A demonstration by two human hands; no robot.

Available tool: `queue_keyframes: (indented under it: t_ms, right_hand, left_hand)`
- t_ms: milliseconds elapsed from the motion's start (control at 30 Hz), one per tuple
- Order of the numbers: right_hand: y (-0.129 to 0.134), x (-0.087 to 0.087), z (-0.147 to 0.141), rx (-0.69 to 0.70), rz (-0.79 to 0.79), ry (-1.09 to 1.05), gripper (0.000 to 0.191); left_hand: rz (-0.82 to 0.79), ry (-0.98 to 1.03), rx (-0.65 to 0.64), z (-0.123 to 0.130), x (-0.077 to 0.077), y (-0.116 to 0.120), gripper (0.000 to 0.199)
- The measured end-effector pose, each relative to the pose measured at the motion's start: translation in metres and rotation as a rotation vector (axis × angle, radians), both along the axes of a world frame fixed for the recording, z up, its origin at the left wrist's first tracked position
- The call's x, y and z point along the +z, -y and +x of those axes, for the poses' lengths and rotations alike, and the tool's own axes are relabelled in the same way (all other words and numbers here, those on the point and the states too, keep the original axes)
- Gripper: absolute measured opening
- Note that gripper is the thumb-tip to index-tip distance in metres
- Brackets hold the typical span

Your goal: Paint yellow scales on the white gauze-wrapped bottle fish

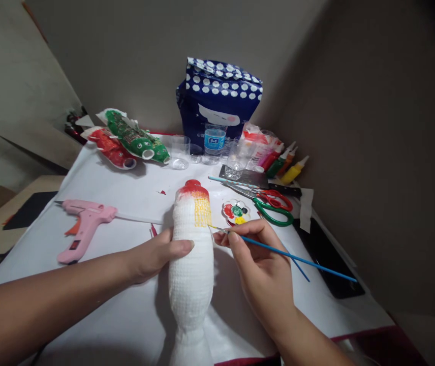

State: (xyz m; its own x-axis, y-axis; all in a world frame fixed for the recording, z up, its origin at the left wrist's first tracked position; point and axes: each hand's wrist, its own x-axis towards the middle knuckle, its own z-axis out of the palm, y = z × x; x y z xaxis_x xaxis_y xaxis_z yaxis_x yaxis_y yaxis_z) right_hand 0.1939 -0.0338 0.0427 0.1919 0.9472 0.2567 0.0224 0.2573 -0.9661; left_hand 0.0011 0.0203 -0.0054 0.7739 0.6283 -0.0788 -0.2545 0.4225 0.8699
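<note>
A white, bottle-shaped piece with a textured surface point(191, 269) lies in the middle, its neck red and a yellow grid pattern below it on the right side. My left hand point(160, 254) is closed around its left side, thumb on top. Between the thumb and fingers of my right hand point(259, 259) is a blue paintbrush point(297, 258), its yellow tip at the lower edge of the yellow pattern. A second blue stick shows under that hand. The flower-shaped palette point(236, 211) with red, green, black and yellow paint sits just beyond my right hand.
A pink glue gun point(88, 218) lies left. Red and green fish figures point(133, 140) stand back left. Clear cups point(180, 152) and a blue bag point(219, 101) are at the back. Right are green-handled scissors point(274, 213), paint bottles point(294, 171) and a black slab point(332, 269).
</note>
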Motion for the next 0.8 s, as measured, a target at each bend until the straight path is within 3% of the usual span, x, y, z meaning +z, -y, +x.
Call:
queue_keyframes:
  t_ms: [800]
  right_hand:
    - [0.0016,0.0022,0.0009,0.017,-0.038,0.0,0.009]
  left_hand:
    - [0.013,0.0,0.001,-0.0008,0.0009,0.0011,0.059]
